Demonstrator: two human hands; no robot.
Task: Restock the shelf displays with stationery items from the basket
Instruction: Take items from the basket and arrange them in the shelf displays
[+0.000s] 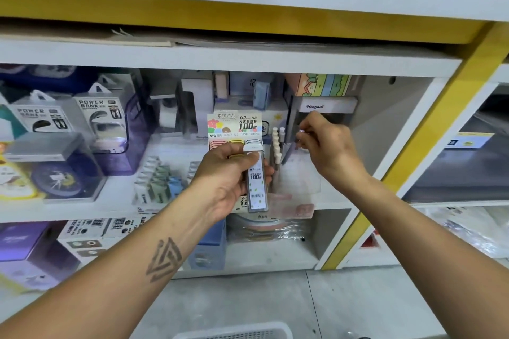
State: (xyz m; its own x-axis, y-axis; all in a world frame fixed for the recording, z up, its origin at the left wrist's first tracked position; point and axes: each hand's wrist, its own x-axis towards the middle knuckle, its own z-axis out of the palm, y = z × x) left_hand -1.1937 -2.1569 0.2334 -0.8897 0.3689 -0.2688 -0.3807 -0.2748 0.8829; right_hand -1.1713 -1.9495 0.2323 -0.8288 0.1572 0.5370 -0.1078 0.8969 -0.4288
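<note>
- The left hand [228,173] grips a slim clear lead-refill case [257,181] upright in front of the middle shelf [82,209], its fingers curled around the case's left side and back.
- The case looks light, stiff and smooth; plastic like this could slip, so a hold across its long flat sides seems safest, and the white cap at the top may pop off if squeezed there.
- It is held just before the display box [234,125] of matching refills, whose rounded tops show in a row behind the knuckles.
- The right hand [327,146] reaches toward a pen holder [325,113] at the back right, its fingers pinched together on something small; what it is cannot be told.
- White-capped pens [276,146] stand between the two hands.
- The shelf is white, crowded with power bank packs [96,115] and small boxes, framed by yellow uprights.
- The rim of a white basket [234,331] shows on the grey floor below.
</note>
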